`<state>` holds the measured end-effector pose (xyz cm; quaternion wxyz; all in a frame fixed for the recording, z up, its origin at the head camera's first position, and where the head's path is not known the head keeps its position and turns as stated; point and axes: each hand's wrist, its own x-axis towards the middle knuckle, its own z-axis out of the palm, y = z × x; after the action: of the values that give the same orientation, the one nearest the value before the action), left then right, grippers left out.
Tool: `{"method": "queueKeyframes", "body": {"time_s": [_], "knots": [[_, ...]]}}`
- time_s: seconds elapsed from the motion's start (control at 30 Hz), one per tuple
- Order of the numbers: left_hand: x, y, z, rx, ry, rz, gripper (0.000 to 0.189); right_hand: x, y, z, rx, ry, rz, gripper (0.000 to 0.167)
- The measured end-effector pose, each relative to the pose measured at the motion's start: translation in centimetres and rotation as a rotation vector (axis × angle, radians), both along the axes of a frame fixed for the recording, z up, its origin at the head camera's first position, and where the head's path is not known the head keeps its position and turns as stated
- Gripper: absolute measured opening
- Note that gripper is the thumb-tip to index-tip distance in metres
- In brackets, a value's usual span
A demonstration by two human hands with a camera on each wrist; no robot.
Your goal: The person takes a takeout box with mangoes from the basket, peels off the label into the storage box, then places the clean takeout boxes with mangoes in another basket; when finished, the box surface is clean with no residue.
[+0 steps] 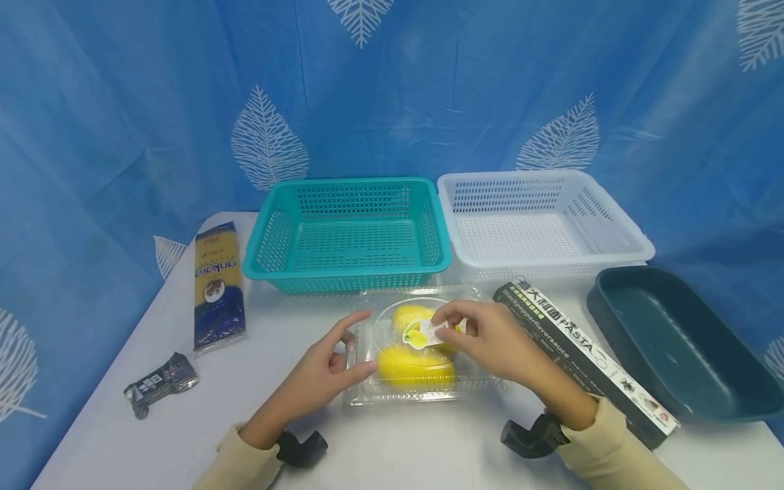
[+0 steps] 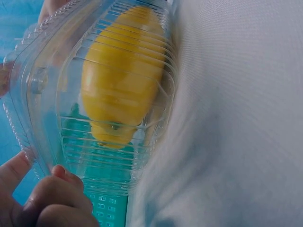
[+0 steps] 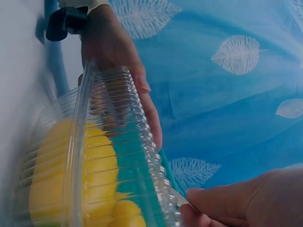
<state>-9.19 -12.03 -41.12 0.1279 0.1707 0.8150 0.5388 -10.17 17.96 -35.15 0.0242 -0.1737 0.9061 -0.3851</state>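
A clear plastic clamshell container [image 1: 367, 391] lies on the table with several yellow lemons [image 1: 416, 365] inside, its lid down. My left hand [image 1: 318, 371] holds the container's left side, thumb and forefinger over the lid's edge and the other fingers curled against the wall. Above the lid, my right hand [image 1: 490, 333] pinches a white label with a lemon picture [image 1: 422, 335] between thumb and forefinger. In the right wrist view, the label's edge [image 3: 179, 197] shows between those fingertips, right at the lid. The left wrist view shows a lemon [image 2: 123, 71] through the ribbed wall.
Behind the container stand a teal basket [image 1: 346, 275] and a white basket [image 1: 551, 260]. A black pasta box [image 1: 582, 361] and a dark green tray [image 1: 680, 340] lie to the right. On the left are an ankara pasta bag [image 1: 217, 286] and a small black packet [image 1: 162, 382].
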Motion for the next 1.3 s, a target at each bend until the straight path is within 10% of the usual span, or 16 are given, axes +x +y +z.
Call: {"method": "queueKeyframes", "body": {"time_s": [0.63, 0.87, 1.3], "knots": [[-0.3, -0.4, 0.7, -0.005, 0.004, 0.008, 0.078, 0.4, 6.6, 3.1, -0.005, 0.102, -0.237, 0.024], [-0.2, -0.4, 0.7, -0.021, -0.016, 0.009, 0.079, 1.5, 12.3, 3.4, 0.005, 0.056, -0.474, 0.035], [0.0, 0.1, 0.4, -0.012, -0.022, -0.007, 0.081, 3.1, 24.1, -0.9, 0.052, -0.049, -0.959, 0.047]]}}
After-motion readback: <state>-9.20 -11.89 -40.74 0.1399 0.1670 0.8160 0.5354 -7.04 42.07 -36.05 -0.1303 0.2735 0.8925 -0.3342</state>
